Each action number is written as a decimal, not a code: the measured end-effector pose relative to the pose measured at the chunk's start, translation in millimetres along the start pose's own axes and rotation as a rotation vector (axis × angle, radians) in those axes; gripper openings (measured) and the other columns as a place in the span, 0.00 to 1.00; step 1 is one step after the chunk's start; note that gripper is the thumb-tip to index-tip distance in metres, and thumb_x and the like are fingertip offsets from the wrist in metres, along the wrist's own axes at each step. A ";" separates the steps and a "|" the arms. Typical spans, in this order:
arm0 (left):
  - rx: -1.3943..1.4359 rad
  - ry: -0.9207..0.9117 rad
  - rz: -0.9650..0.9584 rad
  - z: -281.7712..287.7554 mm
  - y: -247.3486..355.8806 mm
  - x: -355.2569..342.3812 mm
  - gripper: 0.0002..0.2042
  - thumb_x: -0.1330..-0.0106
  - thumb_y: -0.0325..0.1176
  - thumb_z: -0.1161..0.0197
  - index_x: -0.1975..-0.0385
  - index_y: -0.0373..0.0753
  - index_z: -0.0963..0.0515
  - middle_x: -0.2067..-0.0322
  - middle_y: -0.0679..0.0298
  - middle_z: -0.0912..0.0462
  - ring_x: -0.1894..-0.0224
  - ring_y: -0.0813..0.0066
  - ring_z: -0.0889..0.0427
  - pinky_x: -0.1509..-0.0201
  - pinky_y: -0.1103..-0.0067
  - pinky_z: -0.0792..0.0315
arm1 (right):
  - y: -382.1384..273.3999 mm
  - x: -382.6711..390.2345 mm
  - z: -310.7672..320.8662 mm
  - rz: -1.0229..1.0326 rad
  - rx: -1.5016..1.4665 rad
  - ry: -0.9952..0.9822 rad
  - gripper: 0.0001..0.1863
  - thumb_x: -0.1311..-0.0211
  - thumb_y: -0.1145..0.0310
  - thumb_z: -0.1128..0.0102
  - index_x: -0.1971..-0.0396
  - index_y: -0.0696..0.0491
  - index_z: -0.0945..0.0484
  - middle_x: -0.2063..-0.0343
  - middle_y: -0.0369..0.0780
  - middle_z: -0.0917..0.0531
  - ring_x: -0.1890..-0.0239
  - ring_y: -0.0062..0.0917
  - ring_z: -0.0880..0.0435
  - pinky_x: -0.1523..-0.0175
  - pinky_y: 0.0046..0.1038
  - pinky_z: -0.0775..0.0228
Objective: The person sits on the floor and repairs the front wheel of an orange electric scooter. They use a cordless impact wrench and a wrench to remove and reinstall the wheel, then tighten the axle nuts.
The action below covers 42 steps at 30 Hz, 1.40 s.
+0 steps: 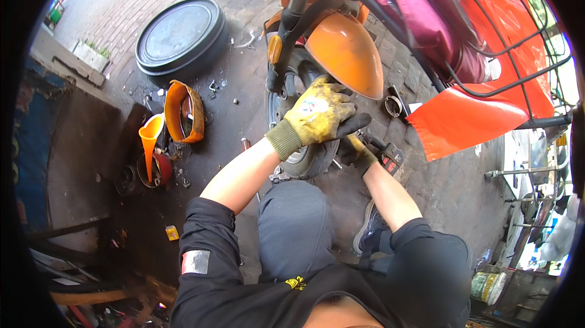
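My left hand [320, 112], in a worn yellow glove with dark fingertips, reaches over the black wheel [301, 163] of an orange vehicle. Its fingers are bent and close together; whatever they grip is hidden. My right hand [357, 150], gloved too, is just below and to the right, by the wheel's side. The left hand covers most of its fingers, so I cannot tell what it grips. Close beside the right wrist is a dark power tool [385, 154] with a red-marked battery. Above the hands hangs a smooth orange fender [346, 54].
A round black tub [181, 34] stands at upper left. Below it are an orange cut-open container [184, 112] and an orange funnel [151, 136] in a red pot. A screwdriver [245, 144] lies left of the wheel. A black metal rack [512, 54] with red sheeting overhangs the right side.
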State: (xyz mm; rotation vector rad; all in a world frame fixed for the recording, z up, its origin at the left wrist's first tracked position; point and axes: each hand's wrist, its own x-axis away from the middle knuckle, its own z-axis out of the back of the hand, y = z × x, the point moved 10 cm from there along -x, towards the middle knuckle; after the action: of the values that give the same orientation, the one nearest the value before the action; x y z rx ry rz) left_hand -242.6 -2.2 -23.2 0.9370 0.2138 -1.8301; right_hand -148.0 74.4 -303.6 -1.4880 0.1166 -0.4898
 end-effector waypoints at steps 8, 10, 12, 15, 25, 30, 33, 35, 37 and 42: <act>0.111 0.011 0.014 9.5 -27.8 2.5 0.11 0.32 0.42 0.30 0.63 0.41 0.12 0.60 0.59 0.10 0.49 0.52 0.14 0.39 0.58 0.26 | 26.8 -43.1 -14.9 0.271 0.054 0.137 0.24 0.29 0.73 0.43 0.34 0.54 0.22 0.38 0.46 0.16 0.34 0.34 0.20 0.30 0.36 0.30; 0.038 -0.003 -0.031 11.2 -31.1 8.3 0.11 0.34 0.39 0.30 0.59 0.40 0.12 0.58 0.57 0.10 0.48 0.50 0.14 0.38 0.57 0.26 | 13.8 -50.2 -24.4 0.369 0.250 0.224 0.27 0.35 0.73 0.37 0.34 0.57 0.21 0.45 0.45 0.11 0.42 0.31 0.14 0.37 0.34 0.24; 0.100 -0.150 -0.080 1.9 -38.7 10.9 0.15 0.38 0.36 0.30 0.53 0.37 0.13 0.53 0.53 0.10 0.43 0.49 0.15 0.33 0.57 0.27 | 16.1 -56.5 -30.5 0.241 0.111 0.274 0.27 0.39 0.72 0.33 0.38 0.57 0.19 0.50 0.44 0.08 0.47 0.29 0.10 0.41 0.32 0.22; 0.139 -0.532 0.231 -32.1 -78.2 20.9 0.19 0.40 0.37 0.29 0.50 0.36 0.14 0.47 0.49 0.12 0.39 0.47 0.17 0.31 0.58 0.28 | 19.3 -50.2 -41.5 -0.037 -0.138 0.307 0.21 0.43 0.69 0.30 0.48 0.55 0.11 0.54 0.43 0.06 0.49 0.27 0.10 0.42 0.32 0.21; 0.363 0.118 0.958 33.8 -84.6 74.5 0.13 0.20 0.32 0.37 0.43 0.33 0.19 0.47 0.66 0.14 0.45 0.79 0.19 0.41 0.78 0.25 | -1.0 -42.9 -62.4 -0.088 -0.178 0.230 0.26 0.41 0.64 0.31 0.42 0.53 0.15 0.47 0.50 0.10 0.42 0.41 0.11 0.36 0.37 0.24; -0.186 -0.185 0.940 64.0 -87.5 106.4 0.21 0.23 0.24 0.43 0.31 0.37 0.26 0.39 0.59 0.15 0.40 0.65 0.15 0.40 0.71 0.21 | -3.6 -42.1 -51.7 -0.235 0.002 0.177 0.32 0.36 0.64 0.40 0.30 0.51 0.23 0.40 0.52 0.14 0.35 0.47 0.16 0.31 0.44 0.25; -0.115 -0.315 1.160 59.3 -98.4 139.9 0.15 0.21 0.30 0.41 0.38 0.35 0.22 0.48 0.63 0.14 0.48 0.72 0.14 0.45 0.75 0.21 | -6.0 -52.0 -44.5 -0.286 0.073 0.121 0.29 0.34 0.62 0.44 0.33 0.54 0.21 0.39 0.57 0.17 0.33 0.50 0.19 0.28 0.46 0.29; 0.111 -0.442 1.522 40.1 -100.8 177.2 0.15 0.22 0.36 0.38 0.44 0.34 0.17 0.53 0.63 0.12 0.52 0.75 0.13 0.46 0.77 0.21 | -2.8 -61.6 -51.4 -0.236 0.005 -0.005 0.32 0.39 0.63 0.41 0.33 0.57 0.22 0.40 0.57 0.16 0.34 0.51 0.18 0.32 0.45 0.25; 0.002 -0.870 1.673 23.4 -94.8 203.8 0.19 0.23 0.38 0.37 0.37 0.38 0.19 0.43 0.62 0.14 0.49 0.73 0.14 0.40 0.79 0.22 | 13.0 -67.4 -58.3 -0.257 -0.148 -0.051 0.33 0.42 0.65 0.39 0.35 0.58 0.21 0.41 0.57 0.14 0.35 0.49 0.16 0.35 0.43 0.23; -0.788 -1.085 1.562 41.7 -142.1 227.1 0.56 0.41 0.50 0.27 0.14 0.57 0.55 0.15 0.52 0.51 0.15 0.47 0.48 0.16 0.45 0.51 | 46.3 -91.3 -69.7 -0.200 -0.034 0.002 0.34 0.45 0.63 0.32 0.37 0.61 0.21 0.39 0.61 0.17 0.33 0.51 0.18 0.31 0.43 0.24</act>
State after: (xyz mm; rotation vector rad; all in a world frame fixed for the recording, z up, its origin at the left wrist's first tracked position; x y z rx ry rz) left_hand -423.2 -120.0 -187.4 -0.5187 -0.3874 -0.4225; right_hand -244.5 45.1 -375.4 -1.5406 -0.0229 -0.6528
